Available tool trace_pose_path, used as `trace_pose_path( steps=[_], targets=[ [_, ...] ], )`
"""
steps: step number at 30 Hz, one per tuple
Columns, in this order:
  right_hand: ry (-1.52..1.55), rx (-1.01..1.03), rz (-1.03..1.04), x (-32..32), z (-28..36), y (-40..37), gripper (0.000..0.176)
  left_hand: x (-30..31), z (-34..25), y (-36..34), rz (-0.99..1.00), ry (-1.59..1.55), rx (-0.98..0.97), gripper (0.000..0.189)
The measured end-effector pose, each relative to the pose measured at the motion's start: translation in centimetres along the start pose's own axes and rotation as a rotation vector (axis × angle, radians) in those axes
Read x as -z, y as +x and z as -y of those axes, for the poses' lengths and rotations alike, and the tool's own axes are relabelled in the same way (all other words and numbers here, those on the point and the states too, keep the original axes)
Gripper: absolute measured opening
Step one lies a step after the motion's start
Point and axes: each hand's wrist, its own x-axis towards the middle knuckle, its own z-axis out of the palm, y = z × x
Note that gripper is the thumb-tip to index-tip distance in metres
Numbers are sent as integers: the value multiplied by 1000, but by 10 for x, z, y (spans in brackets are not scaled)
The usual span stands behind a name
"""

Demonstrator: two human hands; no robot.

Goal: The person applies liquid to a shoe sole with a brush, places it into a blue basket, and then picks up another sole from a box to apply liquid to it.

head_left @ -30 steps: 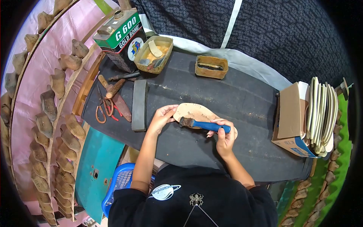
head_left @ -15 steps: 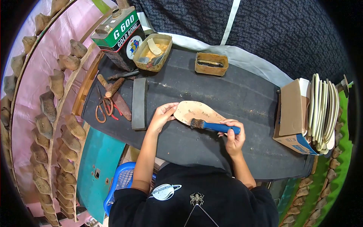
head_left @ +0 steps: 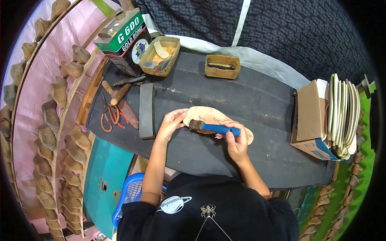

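The blue-handled bristle brush (head_left: 213, 128), clenched in the right hand (head_left: 235, 140), was drawn back leftward over the flat tan leather insole (head_left: 209, 114), whose end is gripped by the left hand (head_left: 172, 122); brushing judged ongoing.

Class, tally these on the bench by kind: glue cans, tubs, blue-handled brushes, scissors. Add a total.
Glue cans: 1
Tubs: 2
Brushes: 1
Scissors: 1
Total: 5
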Motion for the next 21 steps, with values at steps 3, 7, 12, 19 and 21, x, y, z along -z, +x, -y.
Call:
trace_pose_path(
  steps=[3, 7, 12, 19, 21],
  targets=[
    [-51, 8, 42, 6, 4, 0, 20, 0, 0, 0, 1, -5, 0, 30],
    [-257, 87, -86, 31, 15, 1, 20, -1, 0, 0, -1, -16, 2, 30],
    [-261, 107, -221, 55, 26, 0, 16, -2, -1, 0, -18, -4, 12, 30],
    [-25, 11, -183, 22, 13, 3, 15, -3, -1, 0, -17, -29, -9, 29],
    [-4, 3, -84, 12, 5, 4, 15, -3, -1, -1, -19, -18, -3, 28]
  ],
)
